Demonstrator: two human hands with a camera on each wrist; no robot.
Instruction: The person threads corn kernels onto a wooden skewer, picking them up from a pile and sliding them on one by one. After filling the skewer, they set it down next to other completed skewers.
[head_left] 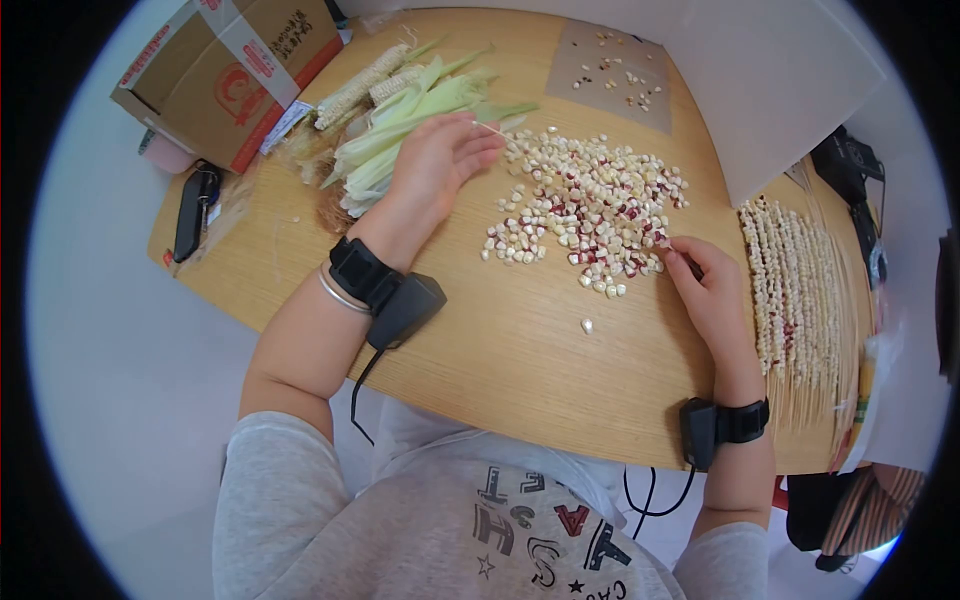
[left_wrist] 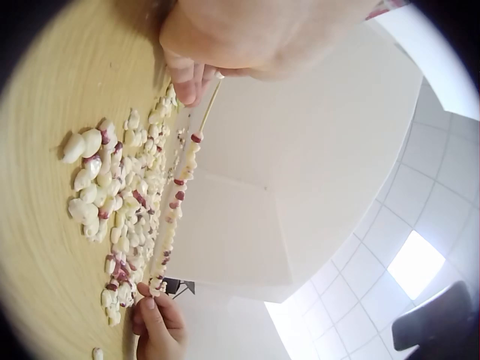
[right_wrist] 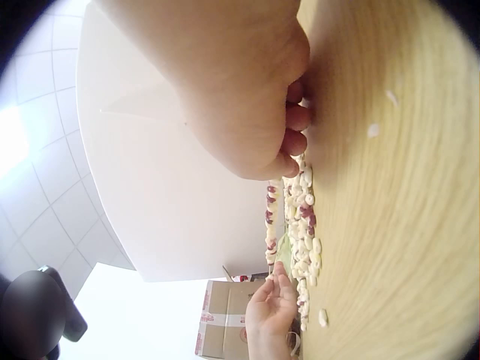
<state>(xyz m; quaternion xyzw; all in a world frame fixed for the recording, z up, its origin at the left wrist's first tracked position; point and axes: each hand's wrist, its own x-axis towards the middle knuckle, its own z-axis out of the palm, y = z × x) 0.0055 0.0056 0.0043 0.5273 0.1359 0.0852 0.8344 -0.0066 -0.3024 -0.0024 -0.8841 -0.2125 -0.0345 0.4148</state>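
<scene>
A thin stick threaded with white and dark red corn kernels (left_wrist: 178,196) runs between the two hands, over the loose kernels. At its bare end, my left hand (head_left: 440,165) pinches the stick between thumb and fingers, with a pale kernel (left_wrist: 219,75) at the fingertips. The other end is between the thumb and fingers of my right hand (head_left: 708,290), low over the right edge of the pile. Beneath the stick spreads a heap of loose corn kernels (head_left: 600,200), mostly white with some dark red. One single kernel (head_left: 587,326) lies apart, nearer the body.
Rows of kernel-threaded sticks (head_left: 790,300) lie at the right, beside a white partition (head_left: 770,80). Behind the left hand are green husks (head_left: 400,130) and stripped cobs (head_left: 362,88). A cardboard box (head_left: 235,85) stands far left; a grey sheet (head_left: 610,70) with kernels lies at the back.
</scene>
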